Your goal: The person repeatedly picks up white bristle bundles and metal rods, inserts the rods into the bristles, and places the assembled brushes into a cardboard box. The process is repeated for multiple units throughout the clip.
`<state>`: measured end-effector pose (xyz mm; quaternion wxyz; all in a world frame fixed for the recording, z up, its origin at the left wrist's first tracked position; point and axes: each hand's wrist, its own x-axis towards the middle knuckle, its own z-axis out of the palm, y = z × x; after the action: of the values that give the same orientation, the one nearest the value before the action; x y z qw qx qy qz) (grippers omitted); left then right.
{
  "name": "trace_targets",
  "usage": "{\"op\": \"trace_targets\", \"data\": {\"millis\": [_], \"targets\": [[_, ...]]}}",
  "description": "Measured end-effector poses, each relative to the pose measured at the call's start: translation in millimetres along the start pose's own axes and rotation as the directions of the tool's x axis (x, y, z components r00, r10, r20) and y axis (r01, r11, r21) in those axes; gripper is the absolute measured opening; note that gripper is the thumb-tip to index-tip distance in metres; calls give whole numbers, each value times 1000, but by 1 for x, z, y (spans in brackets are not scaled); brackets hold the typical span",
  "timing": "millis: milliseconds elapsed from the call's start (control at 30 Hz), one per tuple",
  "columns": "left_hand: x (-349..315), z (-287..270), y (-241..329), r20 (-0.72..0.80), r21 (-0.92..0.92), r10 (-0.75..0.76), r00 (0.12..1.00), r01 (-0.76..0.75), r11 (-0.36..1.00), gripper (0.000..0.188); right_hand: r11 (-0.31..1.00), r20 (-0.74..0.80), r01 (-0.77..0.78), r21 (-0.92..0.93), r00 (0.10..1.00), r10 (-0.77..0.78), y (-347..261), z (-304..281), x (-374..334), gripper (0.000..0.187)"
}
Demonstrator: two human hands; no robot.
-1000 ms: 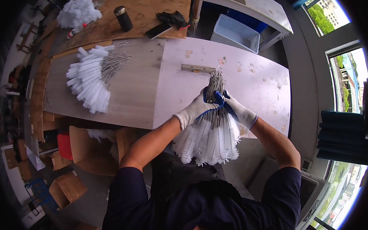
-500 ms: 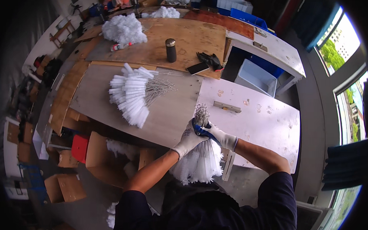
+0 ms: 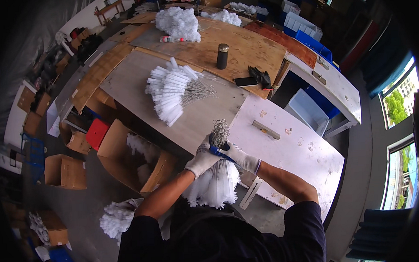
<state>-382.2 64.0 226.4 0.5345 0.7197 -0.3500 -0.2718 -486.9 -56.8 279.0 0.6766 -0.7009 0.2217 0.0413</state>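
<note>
My left hand (image 3: pixel 202 160), in a white glove with blue on its palm side, is closed around the wire stems of a bundle of white bottle brushes (image 3: pixel 214 188). From the other side my right hand (image 3: pixel 241 158), gloved alike, grips the same stems. Looped wire ends (image 3: pixel 220 129) stick up above both hands, and the bristle heads hang down in front of my body. The fingers partly hide the stems. Beyond my hands, a fanned pile of similar brushes (image 3: pixel 169 94) lies on the grey tabletop (image 3: pixel 138 82), wire ends toward the right.
On the wooden board behind stand a dark flask (image 3: pixel 222 56) and a white heap (image 3: pixel 178 23), with a phone (image 3: pixel 245 82) and black gloves (image 3: pixel 260 77) nearby. A metal bar (image 3: pixel 266 129) lies on the white tabletop (image 3: pixel 307 160). Cardboard boxes (image 3: pixel 65 172) sit on the floor at left.
The view has turned, so the tables appear shifted right and more of the floor at left shows. Both hands keep hold of the brush bundle, with little change in grip.
</note>
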Motion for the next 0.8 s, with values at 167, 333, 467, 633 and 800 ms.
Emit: {"op": "trace_targets", "data": {"millis": [167,333,467,633,800], "targets": [[-22,-33,0,-113,8,29,993,-28,1000,73,988,146,120,-99,984,-105,23,22,38,84],[-25,-83,-27,-270,99,143,952,-120,988,63,901,127,73,-427,992,-20,34,54,84,50],[-46,-161,-59,-332,244,140,933,-58,968,61,848,188,74,-525,982,31,-14,132,107,39],[-82,-256,-84,-401,313,109,909,24,949,72,981,210,36,-190,978,5,-7,223,154,29],[-106,-318,-135,-419,31,-40,907,58,998,68,969,376,-235,-78,893,247,-12,292,201,29]]}}
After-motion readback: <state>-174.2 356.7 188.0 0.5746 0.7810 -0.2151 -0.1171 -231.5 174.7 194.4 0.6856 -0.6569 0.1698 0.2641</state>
